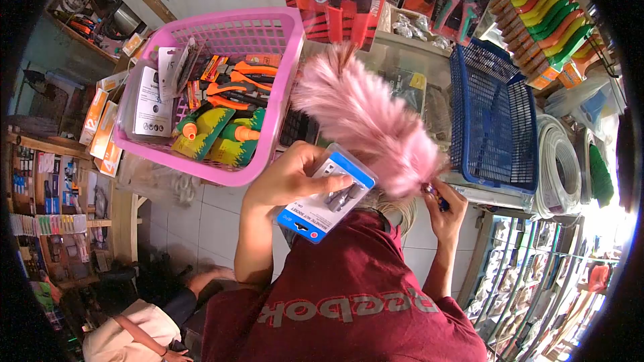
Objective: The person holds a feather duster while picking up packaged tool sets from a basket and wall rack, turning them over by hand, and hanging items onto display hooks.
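My left hand (pixel 302 177) grips a blue and white blister pack (pixel 327 196) labelled magnetic nut socket, its thumb lying across the clear front. The handle of a fluffy pink duster (pixel 369 114) is in my right hand (pixel 444 206), fingers wrapped round it. The duster's blurred head slants up and left over the glass counter, beyond the pack. To the left of the duster stands a pink basket (pixel 293 47) holding orange-handled pliers (pixel 251 77), green and yellow packs (pixel 204 133) and white packs (pixel 151 100).
An upright blue basket (pixel 493 117) stands right of the duster, beside coiled white hose (pixel 558 161). Packaged tools (pixel 463 0) hang above the counter. Orange boxes (pixel 104 135) flank the pink basket. Another person (pixel 137 332) sits at the lower left.
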Motion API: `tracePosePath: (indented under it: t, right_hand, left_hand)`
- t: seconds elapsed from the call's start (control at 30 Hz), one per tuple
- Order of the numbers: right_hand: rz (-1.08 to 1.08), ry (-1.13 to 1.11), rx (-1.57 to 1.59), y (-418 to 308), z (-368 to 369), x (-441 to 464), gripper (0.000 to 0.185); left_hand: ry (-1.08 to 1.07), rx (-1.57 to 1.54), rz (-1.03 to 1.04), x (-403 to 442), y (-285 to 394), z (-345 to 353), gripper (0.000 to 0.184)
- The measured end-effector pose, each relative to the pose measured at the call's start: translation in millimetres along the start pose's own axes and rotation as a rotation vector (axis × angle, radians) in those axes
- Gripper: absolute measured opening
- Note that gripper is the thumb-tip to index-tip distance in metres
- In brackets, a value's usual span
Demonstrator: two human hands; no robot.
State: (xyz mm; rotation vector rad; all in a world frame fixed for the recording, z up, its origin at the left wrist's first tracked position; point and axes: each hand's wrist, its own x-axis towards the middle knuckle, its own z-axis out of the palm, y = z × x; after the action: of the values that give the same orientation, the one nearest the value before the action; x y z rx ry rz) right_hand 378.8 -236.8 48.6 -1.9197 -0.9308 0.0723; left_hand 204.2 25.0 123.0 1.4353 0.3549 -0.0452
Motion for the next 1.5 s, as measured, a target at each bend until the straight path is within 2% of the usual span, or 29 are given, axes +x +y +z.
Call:
tracePosePath:
  t: [0.03, 0.1, 0.13, 0.23, 0.33, 0.37, 0.43, 0.57, 0.67, 0.77, 0.9, 0.93, 1.03, 1.07, 1.13, 1.17, 1.2, 1.23, 1.27, 1.3, 1.33, 1.37, 1.43, 1.47, 1.5]
  right_hand:
    - [-0.035, -0.032, 0.029, 0, -1, -2, 0.031]
    - [-0.104, -0.09, 0.082, -8, -6, -2, 0.031]
    - [0.011, -0.145, 0.018, -17, -7, -1, 0.03]
    - [-0.015, -0.033, -0.083, -12, -2, 0, 0.029]
    - [-0.133, -0.001, -0.03, -9, -6, -8, 0.03]
    - [-0.186, 0.005, -0.013, -9, -7, -9, 0.031]
    - [-0.073, -0.041, -0.044, -28, -3, -8, 0.031]
    - [-0.047, 0.024, -0.11, -27, -5, -12, 0.032]
    - [-0.146, 0.066, -0.056, -27, -10, -19, 0.032]
    - [-0.058, -0.062, -0.091, -35, -11, -24, 0.031]
    - [0.017, 0.06, -0.215, -35, -16, -23, 0.03]
    - [-0.003, 0.075, -0.149, -38, -17, -24, 0.028]
    - [-0.076, -0.012, 0.046, -34, -18, -36, 0.025]
    - [-0.01, -0.079, 0.051, -35, -16, -37, 0.026]
    - [0.088, 0.049, 0.056, -36, -7, -38, 0.028]
    - [0.134, 0.116, 0.057, -38, -3, -38, 0.029]
    - [0.196, 0.174, 0.07, -40, -3, -40, 0.03]
    - [0.207, 0.137, 0.125, -35, -3, -51, 0.029]
    - [0.219, 0.105, 0.18, -25, -3, -66, 0.028]
    - [0.234, 0.075, 0.234, -22, 1, -76, 0.027]
    - [0.197, -0.017, 0.126, -45, 0, -71, 0.023]
    - [0.181, 0.077, 0.06, -68, 8, -65, 0.023]
    - [0.388, 0.332, 0.146, -64, 19, -75, 0.025]
    - [0.372, 0.321, 0.173, -59, 20, -82, 0.025]
    - [0.365, 0.299, 0.198, -61, 17, -90, 0.026]
  left_hand:
    - [0.001, 0.007, -0.012, 0, -2, 0, 0.021]
    - [0.094, 0.098, 0.185, -1, 3, 9, 0.023]
    - [0.142, 0.144, 0.286, -2, 5, 13, 0.026]
    - [-0.094, 0.111, -0.009, -3, 11, 0, 0.032]
    - [-0.014, 0.114, -0.031, -5, 8, 2, 0.029]
    - [0.062, 0.152, 0.136, -3, 8, 8, 0.025]
    - [0.201, 0.226, 0.471, 1, 10, 20, 0.022]
    - [-0.1, 0.092, 0.013, -5, 5, 5, 0.031]
    - [-0.032, -0.053, 0.099, -6, 9, 17, 0.024]
    - [-0.056, -0.006, 0.066, -8, 7, 15, 0.022]
    - [-0.061, -0.013, 0.036, -15, 4, 13, 0.023]
    - [-0.041, 0.067, -0.004, -16, 2, 11, 0.026]
    - [0.261, 0.406, 0.379, -15, -9, 12, 0.023]
    - [0.357, 0.45, 0.5, -15, -7, 16, 0.022]
    - [0.502, 0.491, 0.662, -14, 0, 22, 0.022]
    - [0.506, 0.474, 0.521, -16, 4, 22, 0.021]
    - [0.543, 0.458, 0.536, -17, 6, 25, 0.02]
    - [0.574, 0.442, 0.548, -17, 7, 29, 0.019]
    - [0.635, 0.516, 0.613, -14, 3, 29, 0.018]
    - [0.584, 0.715, 0.557, -20, -4, 21, 0.017]
    - [0.608, 0.723, 0.755, -14, -12, 14, 0.016]
    - [0.625, 0.716, 0.947, -12, -17, 11, 0.016]
    - [0.62, 0.452, 0.676, -30, 21, 29, 0.015]
    - [0.624, 0.413, 0.753, -30, 20, 30, 0.017]
    - [0.625, 0.486, 0.704, -32, 19, 25, 0.018]
